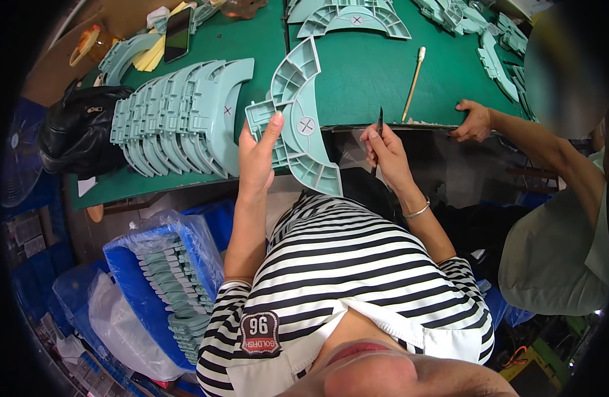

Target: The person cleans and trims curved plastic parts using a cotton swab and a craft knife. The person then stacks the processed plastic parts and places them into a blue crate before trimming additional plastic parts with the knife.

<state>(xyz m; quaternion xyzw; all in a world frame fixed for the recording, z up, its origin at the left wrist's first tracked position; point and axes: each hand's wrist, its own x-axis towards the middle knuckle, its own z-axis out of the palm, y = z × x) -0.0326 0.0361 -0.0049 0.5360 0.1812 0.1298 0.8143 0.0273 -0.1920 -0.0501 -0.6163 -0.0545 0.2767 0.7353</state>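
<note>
Head view shows nearest us our striped shirt (344, 245) and, below the bench's near left side, a blue bin (122, 255) holding rows of pale green pieces (172, 278); clear plastic (195, 228) covers part of its rim, perhaps against scuffs.

At the near edge of the bench (357, 86), our left hand (257, 159) grips a curved part (311, 99) from its left side, thumb on the upper face; the other fingers are hidden beneath, so we cannot tell how far they curl. This hold seems chosen to leave the round, cross-marked label (306, 126) uncovered and facing us. The curved part overhangs the near edge; whether it touches the bench, we cannot tell. Apart from it, our right hand (387, 152) is pinched around a slim dark tool (380, 120), tip up and away, a pen-like grip that should suit fine control.

Toward the bench's left edge, a row of similar parts (179, 119) stands nested, probably to save room, just beside a black bag (79, 126). A swab-tipped stick (414, 83) ends close to the near edge, left of a co-worker's hand (473, 121). Near the far left corner, a phone (178, 36) overlaps yellow sheets (151, 58); more curved pieces (354, 21) lie along the far edge.
</note>
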